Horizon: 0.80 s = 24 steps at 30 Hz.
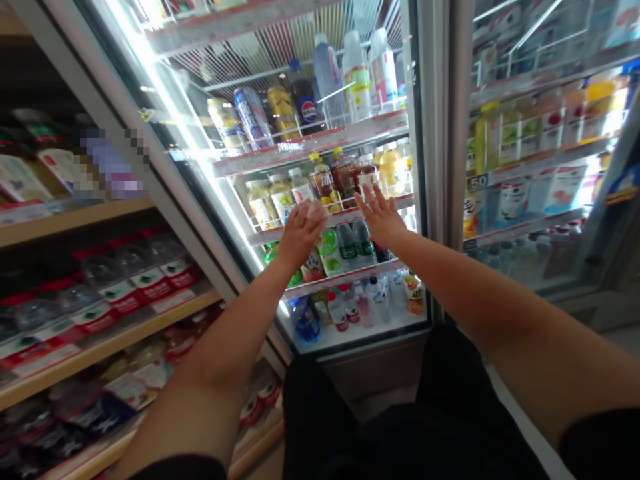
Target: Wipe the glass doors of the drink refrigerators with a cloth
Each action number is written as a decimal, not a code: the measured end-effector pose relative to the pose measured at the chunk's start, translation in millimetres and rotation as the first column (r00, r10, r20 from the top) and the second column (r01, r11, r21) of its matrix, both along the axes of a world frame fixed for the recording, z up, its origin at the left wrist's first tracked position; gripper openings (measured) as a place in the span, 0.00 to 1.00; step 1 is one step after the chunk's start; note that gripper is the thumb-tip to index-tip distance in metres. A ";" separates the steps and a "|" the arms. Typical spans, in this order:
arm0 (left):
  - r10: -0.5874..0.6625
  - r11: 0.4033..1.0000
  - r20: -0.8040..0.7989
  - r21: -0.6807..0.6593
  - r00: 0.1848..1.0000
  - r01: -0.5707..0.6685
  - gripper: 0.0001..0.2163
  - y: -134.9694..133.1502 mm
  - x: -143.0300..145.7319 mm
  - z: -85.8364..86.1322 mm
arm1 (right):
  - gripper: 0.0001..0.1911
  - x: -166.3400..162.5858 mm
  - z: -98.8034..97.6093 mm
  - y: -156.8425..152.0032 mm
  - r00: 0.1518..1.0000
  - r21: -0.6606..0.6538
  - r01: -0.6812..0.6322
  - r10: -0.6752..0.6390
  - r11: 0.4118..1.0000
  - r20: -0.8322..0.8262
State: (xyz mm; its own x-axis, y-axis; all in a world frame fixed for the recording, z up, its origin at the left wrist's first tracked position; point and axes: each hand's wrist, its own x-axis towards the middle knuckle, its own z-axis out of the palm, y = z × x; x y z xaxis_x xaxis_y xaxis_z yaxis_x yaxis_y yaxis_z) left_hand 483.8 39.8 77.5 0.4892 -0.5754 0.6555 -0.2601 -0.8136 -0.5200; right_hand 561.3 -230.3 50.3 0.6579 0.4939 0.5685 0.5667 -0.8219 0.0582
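Note:
Both bare arms reach forward toward a lit drinks refrigerator. My left hand (301,230) is raised before its middle shelves, palm down, its fingers loosely extended and a little blurred; I see no clear object in it. My right hand (383,217) is to the right at a similar height, fingers spread, holding nothing. Near the hands in the picture are a dark-tea bottle with a yellow cap (323,175), a pale-labelled bottle (259,202) and a green-labelled bottle (330,253). Whether either hand touches the refrigerator, I cannot tell.
A shelf edge (320,148) carries cans and a cola bottle (303,93). Small bottles stand on the bottom shelf, including a red-capped one (337,311). A wooden shelf (180,310) with red-labelled bottles is at left. Another refrigerator (545,150) is at right. My dark-clothed legs (320,413) are below.

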 end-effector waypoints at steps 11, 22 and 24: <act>0.049 0.977 0.220 -0.213 0.974 -0.001 0.25 34.4 -3.1 14.4 | 0.67 0.2 -0.7 -0.6 0.999 0.030 -0.004 0.005 1.000 -0.032; 0.019 0.984 0.279 -0.175 0.960 0.031 0.29 55.7 -7.0 8.2 | 0.67 8.3 -8.1 -0.9 0.999 0.046 -0.038 0.036 0.998 0.032; 0.017 0.986 0.277 -0.163 0.961 0.030 0.30 57.0 -6.9 0.4 | 0.67 9.4 -8.8 -1.0 0.998 0.043 -0.045 0.044 0.998 0.036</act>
